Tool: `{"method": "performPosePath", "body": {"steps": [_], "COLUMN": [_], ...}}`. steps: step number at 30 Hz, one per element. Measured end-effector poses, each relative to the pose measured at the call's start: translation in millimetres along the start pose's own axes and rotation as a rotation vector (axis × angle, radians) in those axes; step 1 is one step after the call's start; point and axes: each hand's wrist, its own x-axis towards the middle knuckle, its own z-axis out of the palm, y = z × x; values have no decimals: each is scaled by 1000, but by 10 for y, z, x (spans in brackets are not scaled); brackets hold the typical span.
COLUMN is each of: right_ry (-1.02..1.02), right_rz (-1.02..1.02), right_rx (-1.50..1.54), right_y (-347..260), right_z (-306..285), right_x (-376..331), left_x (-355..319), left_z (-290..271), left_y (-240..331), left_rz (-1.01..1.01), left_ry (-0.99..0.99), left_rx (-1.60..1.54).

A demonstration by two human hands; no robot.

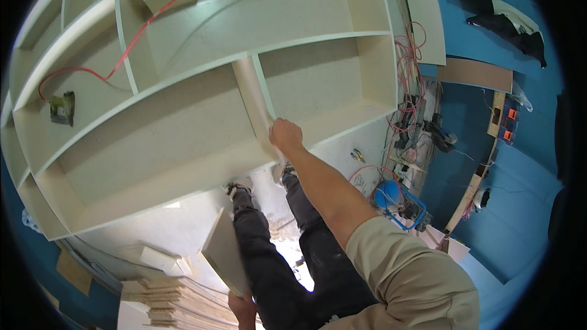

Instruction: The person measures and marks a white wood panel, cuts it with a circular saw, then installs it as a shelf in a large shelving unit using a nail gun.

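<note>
Across the upper left spreads a pale shelf frame (177,107), dividers (139,64) already standing inside; a green nail gun (62,109) on a red hose (147,21) lies in its left part. Below are stacked boards (174,305). Beside them the left hand (243,308), its wrist cut off by the view's lower edge, is curled on a loose panel (226,250), not yet part of the frame. At centre, the right hand (285,135) is closed on the front of an upright divider (249,95); whether that piece is fixed is hard to tell, its lower end partly behind the hand. Rightward lie pliers (358,156) and a blue rounded object (387,195).
</note>
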Motion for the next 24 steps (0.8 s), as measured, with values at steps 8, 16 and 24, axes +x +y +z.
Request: {"method": "performPosePath", "body": {"steps": [8,16,24], "right_ry": [-18,18,-179], "right_rz": [-2,36,-186], "right_rx": [-45,-22,-56], "right_y": [16,-40,391], "right_z": [-58,318,-380], "right_x": [-248,257,-460], "left_x": [-47,7,-292], "left_z": [-2,173,297], "left_y": [131,217,-144], "left_rz": [-48,-46,18], "left_ry": [4,37,115], "left_rx": [14,43,-21]}}
